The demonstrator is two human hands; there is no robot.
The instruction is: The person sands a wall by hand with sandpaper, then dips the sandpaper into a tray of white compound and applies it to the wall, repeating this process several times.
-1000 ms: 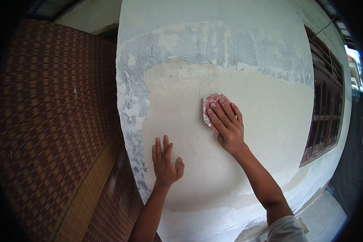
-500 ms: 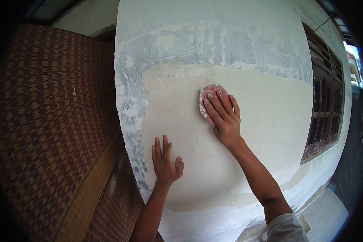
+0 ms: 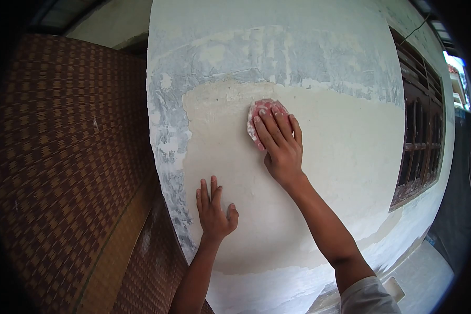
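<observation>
My right hand (image 3: pixel 283 152) presses a pink-red pad (image 3: pixel 254 125) smeared with white against the wall (image 3: pixel 345 152). Its fingers lie over the pad's face, and the pad's edge shows at the left and top. I cannot make out exactly what the pad is made of. Lower and to the left, my left hand (image 3: pixel 214 212) rests on the same wall with fingers spread and nothing in it. Around both hands the surface is a smooth cream patch, bordered above and on the left by rough grey-white coating (image 3: pixel 220 57).
A brown woven mat (image 3: pixel 78 131) stands along the left, close to the wall's corner. On the right is a dark wooden window (image 3: pixel 421 136) with panes and slats. A pale ledge or floor (image 3: pixel 424 277) lies at the lower right.
My right hand has slid the pad left and slightly up across the wall. My left hand stays in the same place.
</observation>
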